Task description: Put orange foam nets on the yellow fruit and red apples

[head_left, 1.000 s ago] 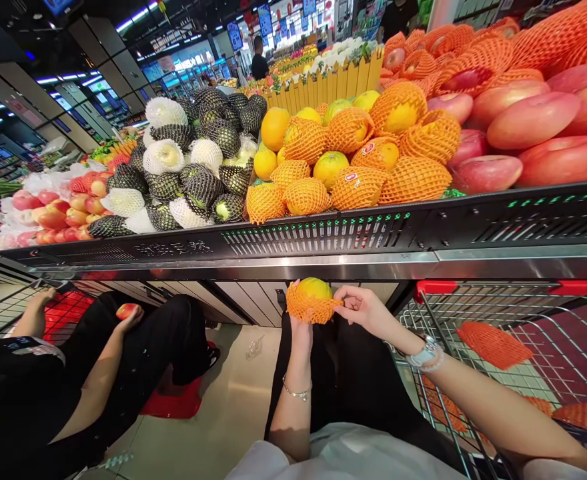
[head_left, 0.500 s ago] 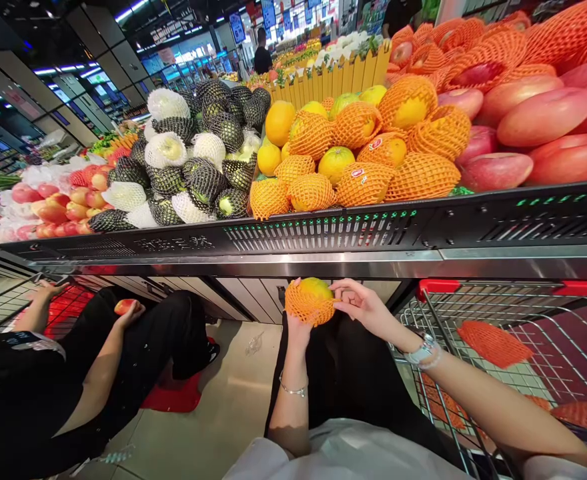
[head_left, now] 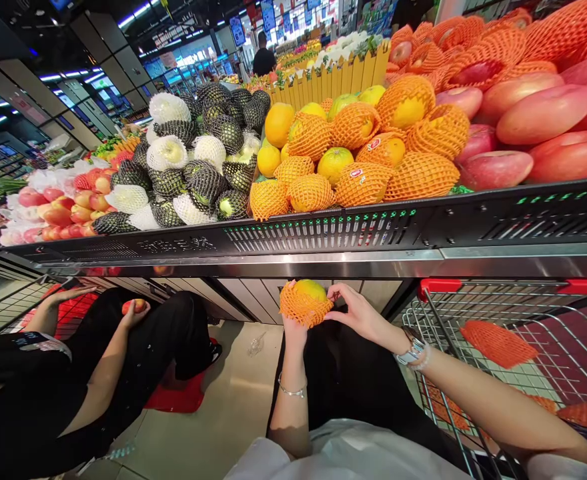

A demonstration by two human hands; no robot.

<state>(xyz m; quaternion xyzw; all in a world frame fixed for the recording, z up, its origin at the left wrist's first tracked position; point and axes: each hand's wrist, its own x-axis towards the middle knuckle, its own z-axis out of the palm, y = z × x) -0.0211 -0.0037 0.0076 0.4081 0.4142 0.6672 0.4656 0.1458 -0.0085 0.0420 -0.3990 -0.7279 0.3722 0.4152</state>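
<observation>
Cupping a yellow-green fruit (head_left: 312, 290) in orange netting (head_left: 299, 309), the left hand (head_left: 296, 327) is above the lap; the right hand (head_left: 359, 315) touches the netting, whether pinching unclear. A wire cart (head_left: 443, 286) stands right, a seated person (head_left: 176, 337) left; ahead, the black-rimmed fruit display (head_left: 318, 230); beyond, the lit store.

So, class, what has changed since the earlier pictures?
The left hand, with the netted orange, and the right hand shifted slightly left in view. The neighbour's left hand stretched rightward. The neighbour's other hand still holds a red fruit; neither fruit was let go.
</observation>
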